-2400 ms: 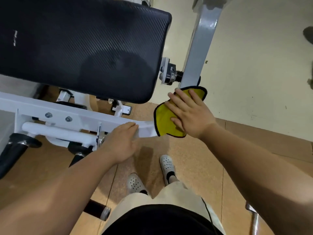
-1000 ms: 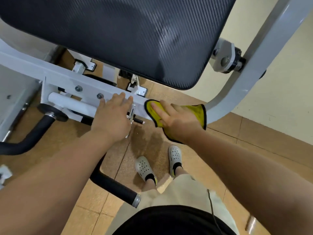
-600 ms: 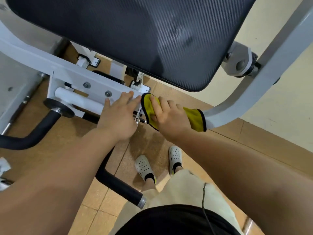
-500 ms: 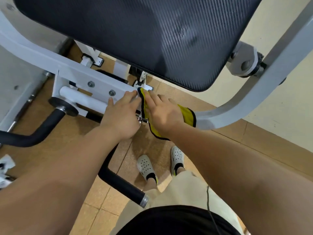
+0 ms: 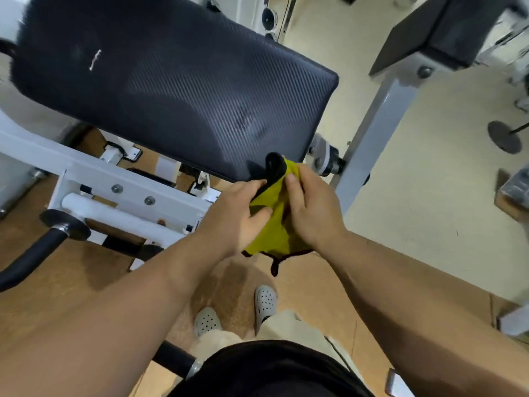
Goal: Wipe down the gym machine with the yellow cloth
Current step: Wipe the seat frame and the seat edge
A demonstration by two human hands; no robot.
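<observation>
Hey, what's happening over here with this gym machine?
A person is cleaning it. Right now both hands hold the yellow cloth bunched between them, the left hand and the right hand gripping it in front of the black padded seat. The cloth is lifted off the white frame, so no wiping is under way; the person seems to be refolding or regripping it, though that is a guess.

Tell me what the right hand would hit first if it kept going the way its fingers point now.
The right hand points up and away, gripping the yellow cloth. Straight on, it would probably meet the near edge of the black seat pad first, though depth is hard to judge from this view.
</observation>
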